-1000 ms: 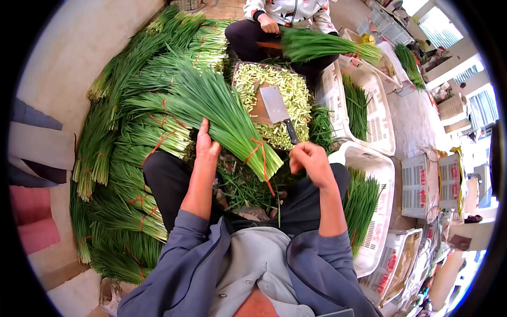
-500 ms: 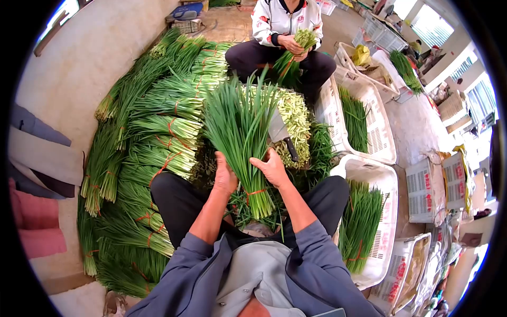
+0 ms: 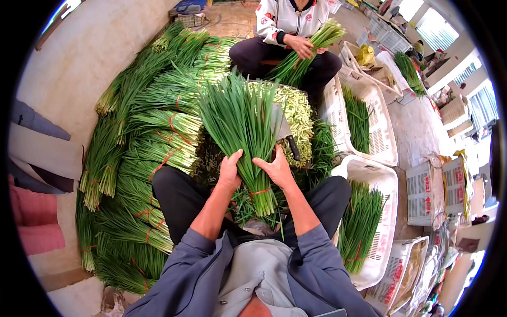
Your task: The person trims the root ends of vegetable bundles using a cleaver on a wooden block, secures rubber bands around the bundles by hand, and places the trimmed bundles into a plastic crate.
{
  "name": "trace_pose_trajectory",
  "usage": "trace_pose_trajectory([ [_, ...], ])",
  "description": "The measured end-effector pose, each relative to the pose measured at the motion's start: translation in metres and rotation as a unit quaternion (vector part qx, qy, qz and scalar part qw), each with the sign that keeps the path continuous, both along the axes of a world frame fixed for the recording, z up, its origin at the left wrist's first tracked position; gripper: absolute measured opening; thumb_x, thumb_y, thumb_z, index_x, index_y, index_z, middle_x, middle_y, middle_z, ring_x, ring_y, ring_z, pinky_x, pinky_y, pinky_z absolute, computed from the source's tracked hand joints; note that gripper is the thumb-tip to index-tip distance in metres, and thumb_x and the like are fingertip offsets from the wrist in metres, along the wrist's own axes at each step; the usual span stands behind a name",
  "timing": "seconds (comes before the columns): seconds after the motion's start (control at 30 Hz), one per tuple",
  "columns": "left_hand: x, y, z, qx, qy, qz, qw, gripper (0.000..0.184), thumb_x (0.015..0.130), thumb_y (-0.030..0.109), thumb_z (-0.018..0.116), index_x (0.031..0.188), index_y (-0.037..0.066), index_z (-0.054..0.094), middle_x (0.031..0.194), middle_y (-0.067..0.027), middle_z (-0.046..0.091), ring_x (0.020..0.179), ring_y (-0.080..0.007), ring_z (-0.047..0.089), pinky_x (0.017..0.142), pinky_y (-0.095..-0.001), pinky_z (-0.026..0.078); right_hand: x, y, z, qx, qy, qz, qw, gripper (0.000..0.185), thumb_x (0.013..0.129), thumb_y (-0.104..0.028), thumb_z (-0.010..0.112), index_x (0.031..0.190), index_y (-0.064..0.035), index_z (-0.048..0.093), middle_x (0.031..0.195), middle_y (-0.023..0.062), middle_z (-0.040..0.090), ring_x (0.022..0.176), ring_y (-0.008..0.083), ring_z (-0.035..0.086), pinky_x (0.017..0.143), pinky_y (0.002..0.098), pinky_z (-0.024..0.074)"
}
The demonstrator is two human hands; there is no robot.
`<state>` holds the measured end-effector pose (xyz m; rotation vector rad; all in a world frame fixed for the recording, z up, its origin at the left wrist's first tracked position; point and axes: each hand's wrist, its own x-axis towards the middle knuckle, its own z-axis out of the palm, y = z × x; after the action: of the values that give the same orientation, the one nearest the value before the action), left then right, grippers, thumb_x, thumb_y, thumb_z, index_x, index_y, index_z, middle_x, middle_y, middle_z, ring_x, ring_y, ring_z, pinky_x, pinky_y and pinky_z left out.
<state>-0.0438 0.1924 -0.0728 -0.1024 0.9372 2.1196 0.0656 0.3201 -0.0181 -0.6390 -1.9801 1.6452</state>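
Note:
A bunch of long green garlic chives [image 3: 240, 124] stands between my knees, its leaves fanning out away from me and its cut ends toward me. An orange-red band ties it near the cut ends. My left hand [image 3: 230, 170] grips its left side, thumb against the leaves. On the opposite side my right hand [image 3: 275, 168] holds it, with the thumb across the front and the fingers partly hidden behind. A cleaver [image 3: 283, 132] with a black handle lies just beyond my right hand, on a board heaped with pale cut stem ends [image 3: 296, 113].
Tied chive bundles [image 3: 177, 124] are piled on my left beside the wall. White plastic crates [image 3: 383, 211] holding more chives stand at my right. Opposite me sits a co-worker [image 3: 296, 26] holding another bunch [image 3: 311, 53]. More crates [image 3: 422, 193] stand farther right.
My left hand has shifted right and up, closing in on the bunch. The leaf tips have swung slightly left. The co-worker's bunch has moved right and tilted over.

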Motion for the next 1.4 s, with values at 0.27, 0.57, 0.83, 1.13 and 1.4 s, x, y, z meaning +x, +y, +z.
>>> trace_pose_trajectory([
  [0.27,0.002,0.001,0.007,0.077,-0.025,-0.043,0.996,0.059,0.102,0.045,0.057,0.142,0.001,0.051,0.134,-0.0137,0.063,0.117,-0.0273,0.064,0.102,-0.0437,0.052,0.006,0.002,0.03,-0.144,-0.074,0.205,0.965,0.1,0.079,-0.031,0.088,0.155,0.0,0.03,0.15,0.0161,0.046,0.137,0.0263,0.047,0.115,0.039,0.0378],
  [0.57,-0.007,-0.007,-0.011,0.011,0.089,-0.093,0.992,0.08,0.087,0.053,0.077,0.143,0.004,0.046,0.128,-0.0113,0.064,0.112,-0.0271,0.066,0.094,-0.0459,0.057,0.016,0.002,-0.025,-0.047,-0.108,0.121,0.986,0.115,0.078,-0.029,0.089,0.16,0.0042,0.015,0.158,0.0272,0.035,0.146,0.038,0.036,0.117,0.0441,0.0344],
  [0.83,-0.002,-0.007,0.012,-0.086,0.058,-0.036,0.994,0.035,0.092,0.013,0.064,0.123,-0.001,0.059,0.11,-0.0117,0.068,0.094,-0.0249,0.069,0.082,-0.0421,0.058,0.005,-0.008,-0.025,0.125,-0.102,0.019,0.987,0.107,0.08,-0.029,0.087,0.157,0.0021,0.021,0.145,0.0224,0.049,0.131,0.0291,0.051,0.11,0.0396,0.0427],
  [1.13,0.001,-0.007,0.011,0.011,0.033,-0.035,0.999,0.034,0.095,0.015,0.06,0.124,-0.002,0.06,0.114,-0.0123,0.068,0.098,-0.0242,0.068,0.088,-0.0401,0.058,0.008,-0.002,-0.003,-0.21,-0.012,0.09,0.974,0.053,0.088,-0.014,0.079,0.132,0.0026,0.055,0.12,0.0104,0.067,0.105,0.0187,0.065,0.094,0.0335,0.0527],
  [1.4,0.0,-0.01,0.023,0.058,0.061,-0.045,0.995,0.049,0.09,0.021,0.075,0.131,0.002,0.057,0.122,-0.0094,0.066,0.105,-0.0238,0.066,0.094,-0.0403,0.055,0.005,-0.001,-0.02,-0.097,-0.008,0.087,0.991,0.065,0.086,-0.013,0.083,0.138,0.0027,0.049,0.124,0.0117,0.066,0.109,0.02,0.066,0.097,0.035,0.0533],
])
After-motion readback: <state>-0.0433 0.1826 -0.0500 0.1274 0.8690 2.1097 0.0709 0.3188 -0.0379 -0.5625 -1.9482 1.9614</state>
